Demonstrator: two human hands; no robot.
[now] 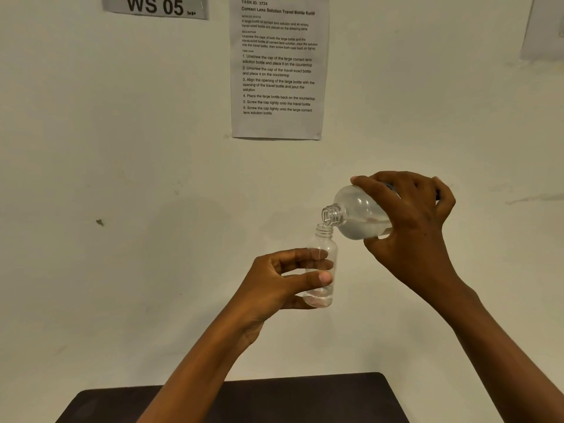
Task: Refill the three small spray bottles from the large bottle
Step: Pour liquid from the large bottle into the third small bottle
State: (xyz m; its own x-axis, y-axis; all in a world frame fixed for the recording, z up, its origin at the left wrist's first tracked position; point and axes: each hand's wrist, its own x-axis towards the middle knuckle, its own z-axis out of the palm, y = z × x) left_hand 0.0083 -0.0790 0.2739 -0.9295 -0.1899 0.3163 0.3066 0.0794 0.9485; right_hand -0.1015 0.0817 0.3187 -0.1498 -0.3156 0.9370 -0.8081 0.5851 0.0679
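Observation:
My left hand grips a small clear bottle upright in the air, thumb in front and fingers behind it. Its cap is off and a little liquid lies at its bottom. My right hand holds the large clear bottle tilted down to the left, cap off. The large bottle's open neck sits just above the small bottle's mouth, nearly touching it. Liquid pools in the lower side of the large bottle. The other small bottles and the caps are out of view.
A dark table lies below my arms at the bottom edge. Behind is a pale wall with a printed task sheet and a sign reading WS 05.

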